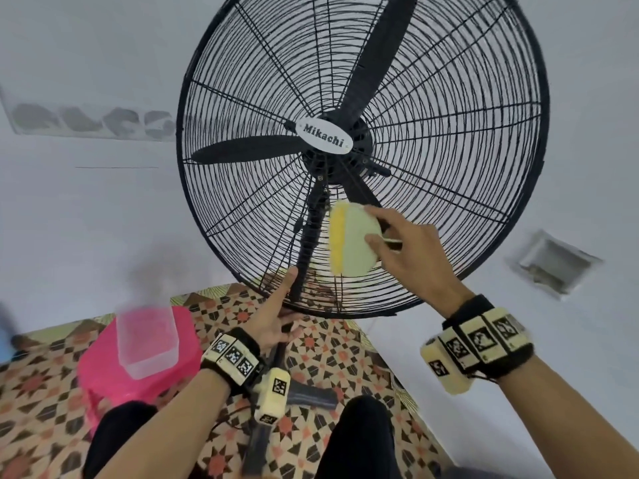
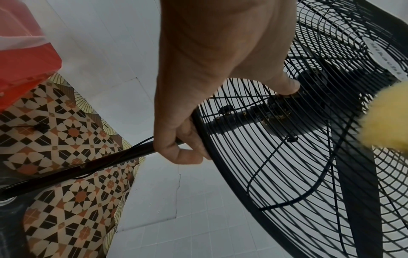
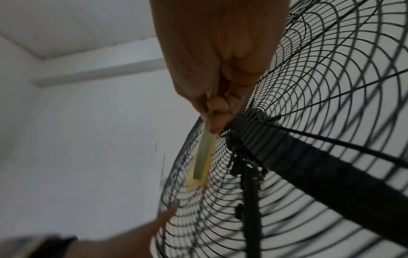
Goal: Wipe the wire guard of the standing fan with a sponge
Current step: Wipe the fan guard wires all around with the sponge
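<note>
From the head view, your right hand [image 1: 411, 257] pinches a pale green, yellow-edged oval sponge [image 1: 351, 240] flat against the lower front of the black round wire guard [image 1: 449, 140] of the standing fan, just below the white Mikachi badge [image 1: 325, 135]. Your left hand [image 1: 276, 316] grips the guard's bottom rim with the forefinger stretched up along the wires. A clear plastic tub [image 1: 147, 340] sits on a pink plastic stool [image 1: 103, 368] at your left.

From the left wrist, your fingers curl round the rim beside the black pole [image 2: 88, 165]; the thumb presses on the wires.

From the right wrist, your fingers clamp the sponge edge-on against the wires.
</note>
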`<state>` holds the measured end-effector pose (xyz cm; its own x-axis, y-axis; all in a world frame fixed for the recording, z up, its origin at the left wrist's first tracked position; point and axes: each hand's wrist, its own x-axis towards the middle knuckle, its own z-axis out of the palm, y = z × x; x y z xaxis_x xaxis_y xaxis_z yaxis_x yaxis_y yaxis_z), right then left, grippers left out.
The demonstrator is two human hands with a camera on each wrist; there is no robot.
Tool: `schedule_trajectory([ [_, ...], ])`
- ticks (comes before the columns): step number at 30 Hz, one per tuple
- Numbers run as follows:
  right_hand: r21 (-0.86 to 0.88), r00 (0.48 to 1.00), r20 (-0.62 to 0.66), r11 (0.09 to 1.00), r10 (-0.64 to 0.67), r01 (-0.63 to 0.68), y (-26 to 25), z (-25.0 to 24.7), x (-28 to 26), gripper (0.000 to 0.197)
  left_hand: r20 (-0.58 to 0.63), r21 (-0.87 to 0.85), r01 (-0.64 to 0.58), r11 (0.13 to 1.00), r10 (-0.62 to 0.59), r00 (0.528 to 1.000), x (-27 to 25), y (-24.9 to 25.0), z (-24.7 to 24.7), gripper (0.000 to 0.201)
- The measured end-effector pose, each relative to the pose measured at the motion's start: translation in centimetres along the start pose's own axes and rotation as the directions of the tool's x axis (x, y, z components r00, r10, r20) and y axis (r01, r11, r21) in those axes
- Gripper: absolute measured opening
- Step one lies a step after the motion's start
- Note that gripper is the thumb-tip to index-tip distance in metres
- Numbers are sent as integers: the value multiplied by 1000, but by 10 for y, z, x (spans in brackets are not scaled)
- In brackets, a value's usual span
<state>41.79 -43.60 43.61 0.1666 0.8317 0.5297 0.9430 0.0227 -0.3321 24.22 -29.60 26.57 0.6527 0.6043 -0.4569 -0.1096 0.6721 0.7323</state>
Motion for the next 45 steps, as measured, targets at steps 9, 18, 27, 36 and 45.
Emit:
schedule_trajectory([
  [9,-59,993,117,998,-8,15,-1,10,-20,43,16,30,-7,1000,6,1000,-3,1,2,68],
  [18,-168,972,236,985,13,28,2,20,-37,42,24,32,9,999,-9,1000,-3,0,3,57],
  [27,-161,957,289,986,4,44,-1,30,-57,39,-19,9,-5,1000,5,1000,-3,1,5,43],
  [36,-134,971,195,985,137,-112,-8,40,-92,37,21,23,1,1000,-2,1000,-11,3,7,46],
  [45,-226,994,97,974,49,-26,-4,53,-110,53,-3,10,5,1000,-5,1000,-10,3,8,53],
])
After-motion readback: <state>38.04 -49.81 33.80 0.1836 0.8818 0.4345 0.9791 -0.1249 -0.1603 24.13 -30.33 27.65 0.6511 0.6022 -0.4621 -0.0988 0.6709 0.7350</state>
